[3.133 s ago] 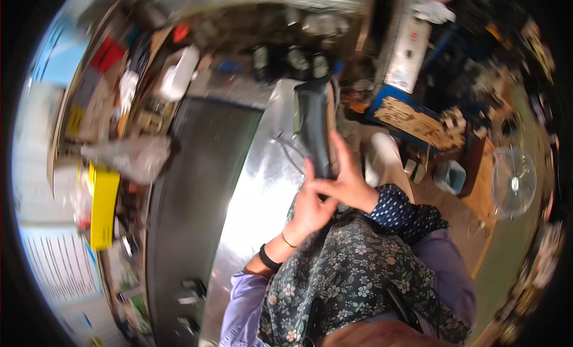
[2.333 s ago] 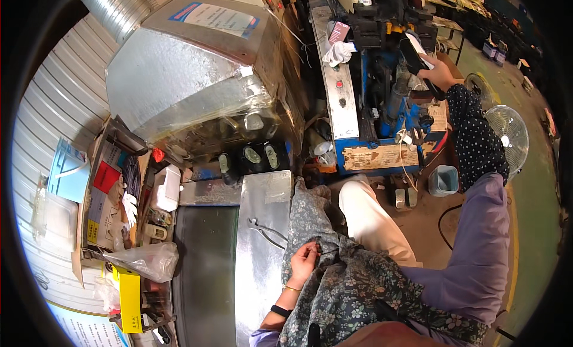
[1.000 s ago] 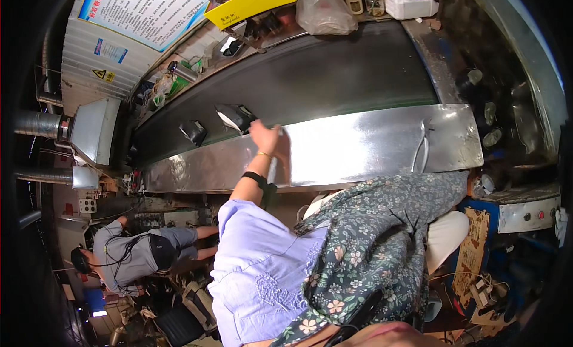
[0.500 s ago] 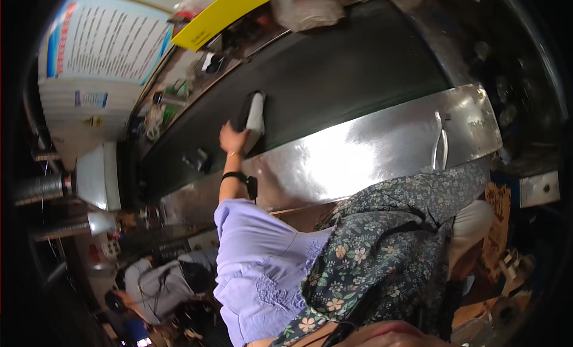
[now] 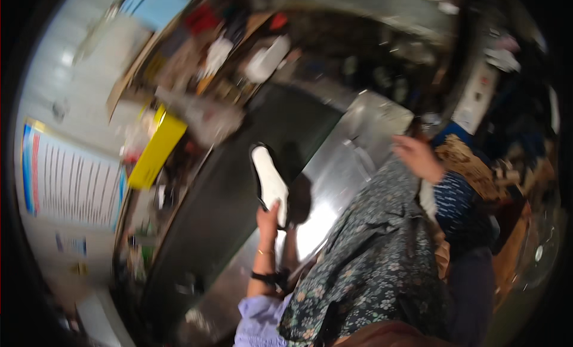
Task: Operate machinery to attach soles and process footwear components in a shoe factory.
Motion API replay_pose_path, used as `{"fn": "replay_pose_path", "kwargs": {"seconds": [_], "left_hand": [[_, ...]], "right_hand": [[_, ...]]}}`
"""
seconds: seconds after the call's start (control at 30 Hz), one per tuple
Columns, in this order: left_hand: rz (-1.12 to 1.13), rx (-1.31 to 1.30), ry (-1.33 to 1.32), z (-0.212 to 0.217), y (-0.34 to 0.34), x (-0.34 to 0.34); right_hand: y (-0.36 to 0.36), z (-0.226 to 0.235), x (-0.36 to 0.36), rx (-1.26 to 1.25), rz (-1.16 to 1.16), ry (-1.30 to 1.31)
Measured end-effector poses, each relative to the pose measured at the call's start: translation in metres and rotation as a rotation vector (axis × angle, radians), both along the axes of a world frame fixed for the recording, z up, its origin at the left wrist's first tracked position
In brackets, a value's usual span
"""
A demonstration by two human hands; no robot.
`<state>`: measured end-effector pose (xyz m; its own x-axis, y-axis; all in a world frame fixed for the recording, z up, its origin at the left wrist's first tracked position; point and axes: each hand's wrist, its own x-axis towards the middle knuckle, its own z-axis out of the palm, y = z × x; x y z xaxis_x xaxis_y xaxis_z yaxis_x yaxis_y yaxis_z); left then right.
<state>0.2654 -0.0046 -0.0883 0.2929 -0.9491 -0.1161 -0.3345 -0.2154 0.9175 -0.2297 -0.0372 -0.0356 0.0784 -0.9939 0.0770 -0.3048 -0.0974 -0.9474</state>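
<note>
My left hand is closed round the near end of a shoe sole, white on its upper face with a black rim. The sole is held tilted over the dark conveyor belt, and its far end points away from me. To the right, my right hand is raised past the metal edge plate, with its fingers apart and nothing seen in them. That hand is slightly blurred. A patterned dark blue sleeve covers its forearm, and a black band circles my left wrist.
Along the belt's left side runs a cluttered ledge with a yellow box and a clear plastic bag. A white object lies beyond the belt's far end. The metal plate carries a handle. Brown cardboard stands at the right.
My left hand has lifted the sole off the belt and turned its white face up. My right hand has come into view at the right. The whole view has swung to the right.
</note>
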Motion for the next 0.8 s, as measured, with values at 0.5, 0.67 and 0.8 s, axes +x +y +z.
{"fn": "replay_pose_path", "kwargs": {"seconds": [0.5,0.67,0.8], "left_hand": [[-1.218,-0.241,0.041,0.062,-0.026,-0.344],[-1.055,-0.297,0.053,0.051,-0.012,-0.346],[-0.923,-0.405,-0.007,0.051,-0.005,-0.334]], "right_hand": [[0.097,0.023,-0.014,0.013,-0.163,-0.061],[0.090,0.026,-0.022,0.028,-0.097,0.064],[0.082,0.026,-0.005,-0.085,-0.077,0.030]]}}
